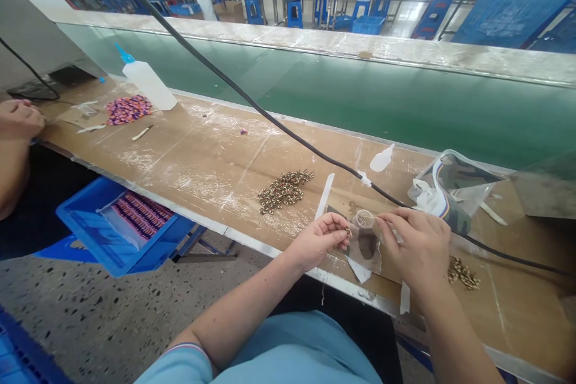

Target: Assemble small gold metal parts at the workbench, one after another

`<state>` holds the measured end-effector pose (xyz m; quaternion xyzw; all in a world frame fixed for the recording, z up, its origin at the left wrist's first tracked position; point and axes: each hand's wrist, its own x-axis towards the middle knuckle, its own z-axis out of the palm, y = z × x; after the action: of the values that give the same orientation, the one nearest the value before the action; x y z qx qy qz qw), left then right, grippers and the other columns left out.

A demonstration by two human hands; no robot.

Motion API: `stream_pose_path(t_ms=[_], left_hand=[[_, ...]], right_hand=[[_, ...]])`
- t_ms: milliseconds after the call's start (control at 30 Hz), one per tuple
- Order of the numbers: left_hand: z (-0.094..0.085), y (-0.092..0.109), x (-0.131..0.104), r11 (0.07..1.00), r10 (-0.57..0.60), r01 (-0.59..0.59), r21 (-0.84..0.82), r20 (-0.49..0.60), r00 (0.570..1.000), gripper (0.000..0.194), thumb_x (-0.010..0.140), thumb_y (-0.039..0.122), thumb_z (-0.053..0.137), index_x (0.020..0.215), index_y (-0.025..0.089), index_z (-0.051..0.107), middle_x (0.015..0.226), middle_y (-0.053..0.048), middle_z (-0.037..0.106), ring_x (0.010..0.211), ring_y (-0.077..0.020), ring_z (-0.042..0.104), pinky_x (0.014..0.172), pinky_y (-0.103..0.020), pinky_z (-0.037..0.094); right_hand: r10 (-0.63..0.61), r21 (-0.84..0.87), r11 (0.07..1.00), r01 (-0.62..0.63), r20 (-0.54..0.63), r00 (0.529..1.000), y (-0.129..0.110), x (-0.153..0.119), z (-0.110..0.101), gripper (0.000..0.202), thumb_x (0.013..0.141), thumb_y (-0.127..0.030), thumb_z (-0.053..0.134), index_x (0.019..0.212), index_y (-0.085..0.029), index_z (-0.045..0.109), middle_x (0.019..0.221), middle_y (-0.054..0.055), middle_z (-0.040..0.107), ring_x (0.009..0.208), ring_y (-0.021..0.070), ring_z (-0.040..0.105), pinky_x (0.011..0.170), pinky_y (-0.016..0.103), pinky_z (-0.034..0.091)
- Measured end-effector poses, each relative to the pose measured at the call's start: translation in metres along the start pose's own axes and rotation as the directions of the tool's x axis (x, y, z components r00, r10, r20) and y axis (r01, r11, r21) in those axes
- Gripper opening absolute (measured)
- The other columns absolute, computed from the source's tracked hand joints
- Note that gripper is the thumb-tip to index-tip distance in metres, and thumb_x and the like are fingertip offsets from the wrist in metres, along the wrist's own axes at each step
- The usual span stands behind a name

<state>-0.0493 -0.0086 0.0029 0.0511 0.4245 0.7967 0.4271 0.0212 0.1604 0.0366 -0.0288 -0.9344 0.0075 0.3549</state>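
My left hand (320, 241) is closed in a pinch on a small brown piece (348, 232) at its fingertips, mostly hidden. Just right of it stands a small clear cup (363, 219) on a taped patch of the bench. My right hand (414, 245) is closed too, thumb and forefinger together at the cup's right side; what they pinch, if anything, is too small to make out. A pile of small black-and-gold pieces (283, 192) lies beyond my left hand. More gold-and-brown pieces (462, 274) lie to the right of my right wrist.
A black cable (252, 102) crosses above the cardboard-covered bench (202, 150). At the right is a clear zip bag (468, 186). Farther left are a white bottle (150, 85), a pink-purple pile (129, 109), another person's hand (20, 120) and a blue crate (90, 231). A green belt (315, 90) runs behind.
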Motion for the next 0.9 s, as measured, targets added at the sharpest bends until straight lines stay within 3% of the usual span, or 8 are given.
stream_pose_path(t_ms=[100,200,300,400,533,700,900], left_hand=[[-0.001,-0.001,-0.001,1.000,0.005,-0.004,0.014,-0.004,1.000,0.033,0.064,0.031,0.080,0.081,0.013,0.059,0.071,0.001,0.060,0.061,-0.0068,0.055,0.061,-0.022,0.042],[-0.001,0.000,-0.002,1.000,0.014,-0.013,0.019,-0.016,1.000,0.031,0.065,0.030,0.080,0.080,0.014,0.059,0.071,0.001,0.059,0.062,-0.0072,0.055,0.062,-0.022,0.043],[-0.001,0.002,-0.003,1.000,0.013,-0.012,0.023,-0.016,1.000,0.031,0.064,0.030,0.081,0.078,0.014,0.059,0.069,0.002,0.058,0.062,-0.0072,0.055,0.062,-0.022,0.043],[0.001,0.001,-0.005,1.000,0.003,-0.003,0.019,-0.013,1.000,0.031,0.063,0.030,0.081,0.078,0.014,0.059,0.070,0.002,0.058,0.061,-0.0069,0.055,0.062,-0.021,0.043],[0.009,-0.008,-0.011,0.999,-0.035,0.035,-0.012,-0.002,0.999,0.030,0.064,0.030,0.081,0.078,0.015,0.058,0.068,0.002,0.057,0.062,-0.0066,0.054,0.061,-0.020,0.043],[0.017,-0.019,-0.017,0.997,-0.077,0.077,0.000,0.027,0.997,0.033,0.064,0.034,0.080,0.079,0.015,0.058,0.066,0.002,0.058,0.060,-0.0070,0.055,0.062,-0.021,0.044],[0.016,-0.017,-0.018,0.996,-0.087,0.086,0.012,0.034,0.996,0.034,0.064,0.035,0.080,0.079,0.015,0.057,0.065,0.002,0.058,0.060,-0.0070,0.055,0.063,-0.022,0.045]], right_hand=[[0.014,0.041,0.999,-0.015,0.047,0.999,0.001,-0.004,-0.004,0.018,0.088,-0.033,0.056,0.085,-0.022,0.070,0.085,0.003,0.068,0.078,0.0170,0.058,0.077,0.033,0.038],[0.125,0.124,0.983,-0.134,0.075,0.989,0.010,-0.016,-0.022,0.019,0.089,-0.034,0.054,0.089,-0.021,0.068,0.088,0.004,0.068,0.081,0.0166,0.061,0.075,0.030,0.043],[0.298,0.153,0.933,-0.326,0.178,0.938,0.025,-0.037,-0.044,0.021,0.090,-0.035,0.051,0.082,-0.022,0.065,0.077,0.001,0.066,0.065,0.0123,0.060,0.059,0.024,0.043],[0.353,0.140,0.901,-0.409,0.310,0.883,0.039,-0.061,-0.057,0.025,0.089,-0.041,0.050,0.078,-0.023,0.063,0.071,-0.001,0.065,0.058,0.0112,0.059,0.052,0.023,0.043],[0.322,0.162,0.897,-0.410,0.395,0.860,0.045,-0.079,-0.054,0.031,0.090,-0.043,0.046,0.078,-0.022,0.064,0.072,0.001,0.066,0.060,0.0123,0.061,0.054,0.023,0.046],[0.291,0.132,0.924,-0.358,0.364,0.885,0.043,-0.080,-0.046,0.034,0.092,-0.044,0.043,0.077,-0.021,0.064,0.072,0.002,0.065,0.059,0.0121,0.060,0.053,0.024,0.045],[0.266,0.098,0.941,-0.323,0.374,0.888,0.041,-0.077,-0.043,0.034,0.093,-0.041,0.041,0.079,-0.022,0.065,0.074,0.002,0.064,0.057,0.0113,0.058,0.052,0.024,0.044]])
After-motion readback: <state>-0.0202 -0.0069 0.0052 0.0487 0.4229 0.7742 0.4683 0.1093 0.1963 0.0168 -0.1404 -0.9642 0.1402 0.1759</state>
